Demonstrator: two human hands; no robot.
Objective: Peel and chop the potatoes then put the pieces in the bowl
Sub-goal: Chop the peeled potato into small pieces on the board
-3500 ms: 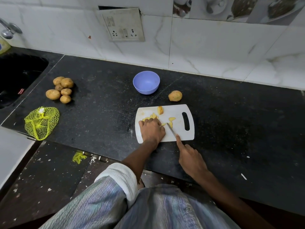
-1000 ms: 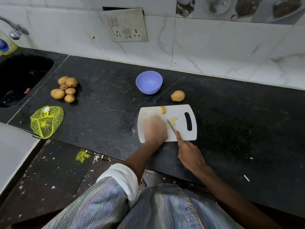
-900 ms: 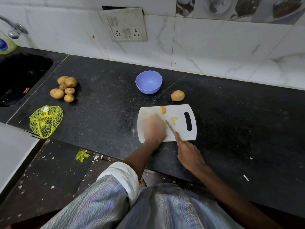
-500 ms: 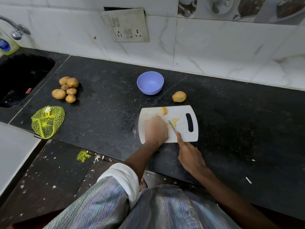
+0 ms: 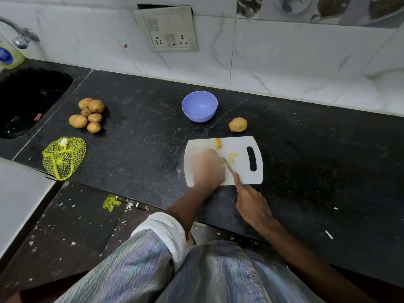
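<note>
A white chopping board (image 5: 241,174) lies on the black counter. My left hand (image 5: 208,169), blurred by motion, sits knuckles-up on the board's left half, its fingers curled over yellow potato pieces that it mostly hides. My right hand (image 5: 251,203) grips a small knife (image 5: 227,166); the blade angles up to the left and meets the pieces beside my left fingers. A potato chunk (image 5: 218,143) and a few cut slices (image 5: 232,157) lie loose on the board. Behind it stand the purple bowl (image 5: 199,106), which looks empty, and one whole potato (image 5: 237,124).
Several unpeeled potatoes (image 5: 88,115) are heaped at the left of the counter, near a yellow net bag (image 5: 62,157). A dark sink (image 5: 26,101) with a tap (image 5: 20,33) is at the far left. A wall socket (image 5: 169,33) hangs above the bowl.
My left hand has been shifting over the pieces and blurs. The knife has made short cutting moves beside it. Fewer loose pieces show left of the blade than 3.5 s ago.
</note>
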